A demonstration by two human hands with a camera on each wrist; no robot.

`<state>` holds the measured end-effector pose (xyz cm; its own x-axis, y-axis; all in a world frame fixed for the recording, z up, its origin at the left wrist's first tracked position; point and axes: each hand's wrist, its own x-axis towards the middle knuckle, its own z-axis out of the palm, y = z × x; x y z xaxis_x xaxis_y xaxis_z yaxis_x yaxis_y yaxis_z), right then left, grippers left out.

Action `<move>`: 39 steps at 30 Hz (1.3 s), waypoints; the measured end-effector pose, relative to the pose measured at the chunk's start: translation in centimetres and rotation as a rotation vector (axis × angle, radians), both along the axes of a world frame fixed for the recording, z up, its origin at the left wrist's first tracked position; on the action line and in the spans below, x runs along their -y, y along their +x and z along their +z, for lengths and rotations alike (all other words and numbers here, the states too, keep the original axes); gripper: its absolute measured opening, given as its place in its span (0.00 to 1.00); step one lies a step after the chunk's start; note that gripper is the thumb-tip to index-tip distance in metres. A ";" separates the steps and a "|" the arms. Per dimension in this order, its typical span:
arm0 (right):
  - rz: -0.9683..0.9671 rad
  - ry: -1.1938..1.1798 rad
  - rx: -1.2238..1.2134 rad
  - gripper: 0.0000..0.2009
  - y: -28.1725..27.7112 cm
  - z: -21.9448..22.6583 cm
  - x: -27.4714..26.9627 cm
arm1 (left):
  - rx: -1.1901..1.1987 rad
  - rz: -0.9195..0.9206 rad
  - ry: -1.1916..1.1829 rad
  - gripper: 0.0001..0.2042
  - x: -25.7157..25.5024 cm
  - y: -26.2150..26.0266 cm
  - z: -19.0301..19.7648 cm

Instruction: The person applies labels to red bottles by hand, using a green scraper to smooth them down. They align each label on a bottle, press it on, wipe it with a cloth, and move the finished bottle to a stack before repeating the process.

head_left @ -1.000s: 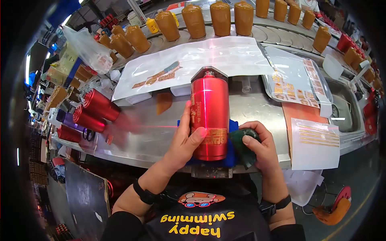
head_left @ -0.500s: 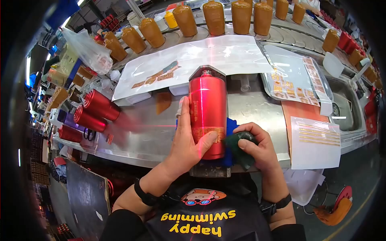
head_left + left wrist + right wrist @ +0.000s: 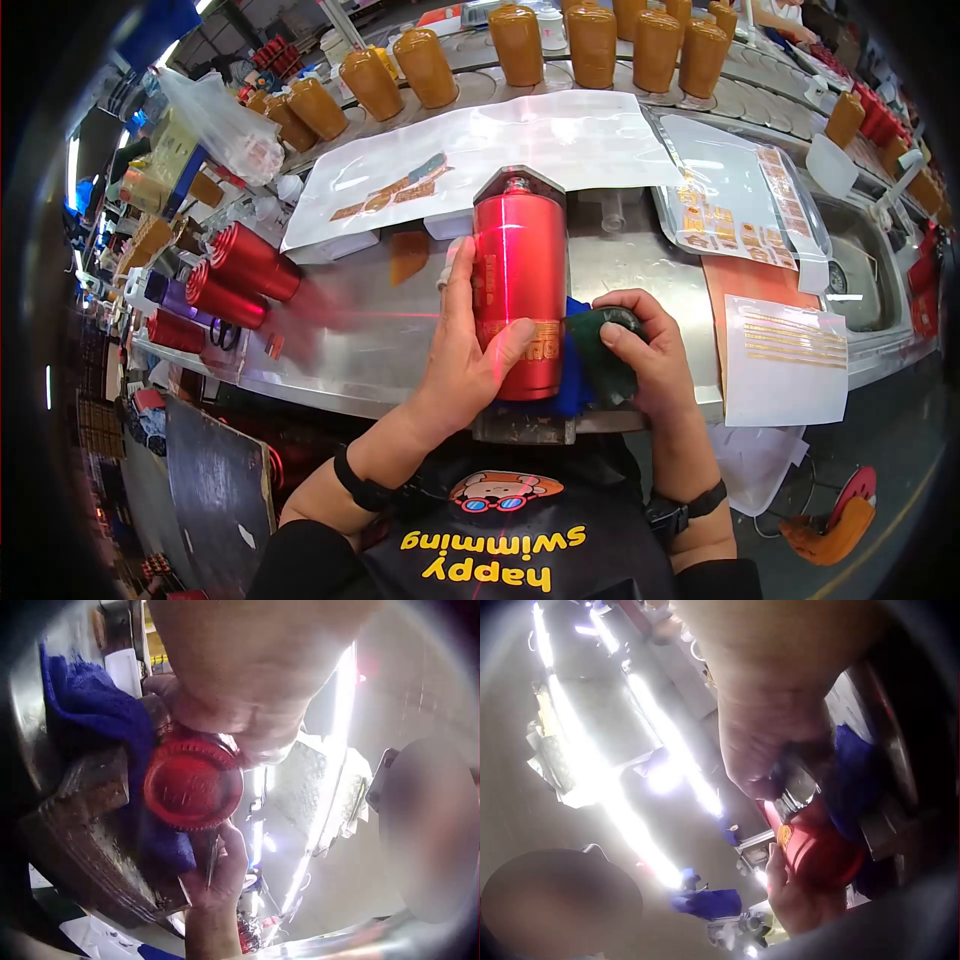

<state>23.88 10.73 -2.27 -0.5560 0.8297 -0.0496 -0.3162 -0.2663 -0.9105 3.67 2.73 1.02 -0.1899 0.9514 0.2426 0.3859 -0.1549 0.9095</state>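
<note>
A shiny red bottle [image 3: 520, 265] with gold lettering lies in front of the person, its neck pointing away, in the head view. My left hand [image 3: 462, 345] grips it from the left, with the thumb across the gold band near the base and the fingers along the side. The round red base [image 3: 193, 784] faces the left wrist camera. Pinched between thumb and fingers of my right hand [image 3: 655, 355] is a dark green flat pad [image 3: 608, 360], its left edge right beside the bottle. Under the bottle lies a blue cloth [image 3: 575, 385], partly hidden.
Several red bottles [image 3: 250, 260] lie at the left. A white sheet with decals [image 3: 470, 150] spans the back, and behind it brown bottles [image 3: 520, 45] stand on a conveyor. At right are a tray of gold decals [image 3: 730, 240], a strip sheet [image 3: 785, 360] and a sink [image 3: 850, 270].
The red bottle has turned a little in the left hand, shifting its gold lettering, and sits slightly farther left. Brown bottles on the conveyor have moved right. The right hand keeps hold of the pad.
</note>
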 end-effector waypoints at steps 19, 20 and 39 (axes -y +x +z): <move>0.165 0.219 0.042 0.15 0.5 1.5 -0.3 | -0.459 -0.052 0.166 0.27 -0.3 0.1 1.6; 0.155 0.226 0.041 0.15 0.5 1.6 -0.2 | -0.453 -0.067 0.177 0.23 -0.3 0.0 1.5; -0.055 0.691 0.334 0.07 -1.9 3.2 1.1 | 0.048 -0.045 0.154 0.27 0.9 -1.2 -0.7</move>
